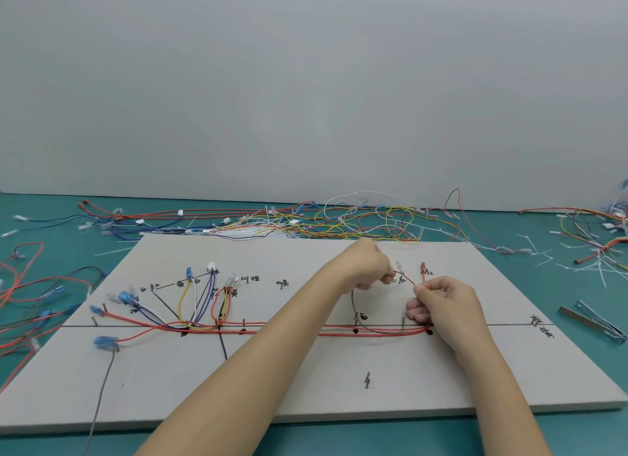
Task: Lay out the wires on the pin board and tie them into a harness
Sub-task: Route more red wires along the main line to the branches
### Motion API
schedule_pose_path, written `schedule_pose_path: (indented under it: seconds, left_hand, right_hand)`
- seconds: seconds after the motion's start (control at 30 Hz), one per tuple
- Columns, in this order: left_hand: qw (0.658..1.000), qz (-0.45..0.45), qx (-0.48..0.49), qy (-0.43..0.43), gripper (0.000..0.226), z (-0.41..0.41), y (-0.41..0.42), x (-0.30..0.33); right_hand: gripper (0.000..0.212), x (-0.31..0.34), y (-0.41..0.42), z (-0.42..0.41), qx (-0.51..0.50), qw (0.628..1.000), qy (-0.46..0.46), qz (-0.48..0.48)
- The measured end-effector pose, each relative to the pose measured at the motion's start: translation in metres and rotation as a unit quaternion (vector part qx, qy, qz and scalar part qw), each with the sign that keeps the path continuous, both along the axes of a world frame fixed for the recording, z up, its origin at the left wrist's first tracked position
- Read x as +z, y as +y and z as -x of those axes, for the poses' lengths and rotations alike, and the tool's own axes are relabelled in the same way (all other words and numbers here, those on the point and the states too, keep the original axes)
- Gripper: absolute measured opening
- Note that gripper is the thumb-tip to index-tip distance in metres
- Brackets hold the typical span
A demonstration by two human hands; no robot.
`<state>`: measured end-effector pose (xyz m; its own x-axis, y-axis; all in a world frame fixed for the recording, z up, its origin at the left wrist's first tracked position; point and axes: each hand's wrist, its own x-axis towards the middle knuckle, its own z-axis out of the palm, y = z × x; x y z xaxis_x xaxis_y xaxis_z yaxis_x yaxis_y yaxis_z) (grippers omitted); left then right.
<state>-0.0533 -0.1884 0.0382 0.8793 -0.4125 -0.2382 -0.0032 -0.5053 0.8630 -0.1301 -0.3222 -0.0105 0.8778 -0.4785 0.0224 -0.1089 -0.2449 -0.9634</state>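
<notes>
I see both hands over the right part of the pin board. My left hand pinches a red wire near its clear-capped end, fingers curled tight. My right hand pinches the same wire just beside it, between thumb and forefinger. More red wires run along the board's drawn line. Loose wires lie piled on the green table beyond.

Both forearms extend from the lower edge toward 12 o'clock, bare to the elbow. Left hand: fingers curled, tips pinched together at its 4 o'clock side. Right hand: at 4 o'clock from the left, fingers curled, thumb and forefinger pinched.
</notes>
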Motion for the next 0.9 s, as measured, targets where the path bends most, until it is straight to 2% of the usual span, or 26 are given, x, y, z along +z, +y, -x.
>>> schedule_pose_path:
  seconds: [0.13, 0.2, 0.3, 0.37, 0.63, 0.9]
  left_hand:
    - [0.999, 0.0, 0.029, -0.029, 0.014, 0.001, -0.006, -0.012]
    - [0.996, -0.008, 0.033, -0.078, 0.026, 0.002, -0.009, -0.018]
    - [0.976, -0.067, 0.069, -0.194, 0.042, 0.002, -0.012, -0.028]
    - [0.968, -0.069, 0.084, -0.224, 0.047, 0.003, -0.013, -0.03]
    - [0.989, 0.029, 0.053, -0.134, 0.03, 0.004, -0.019, -0.03]
    - [0.989, 0.04, 0.004, -0.142, 0.022, -0.005, -0.026, -0.032]
  right_hand:
    - [0.011, -0.001, -0.001, 0.0, 0.002, 1.0, 0.003, 0.003]
    - [0.011, -0.002, -0.001, 0.0, 0.004, 1.0, 0.004, 0.006]
    - [0.011, -0.003, -0.002, 0.0, 0.011, 1.0, 0.002, 0.013]
    - [0.011, -0.004, -0.002, 0.0, 0.014, 1.0, 0.0, 0.024]
    - [0.011, -0.005, -0.002, -0.001, 0.021, 0.999, -0.003, 0.035]
    - [0.011, -0.006, -0.002, -0.002, 0.021, 0.999, -0.003, 0.044]
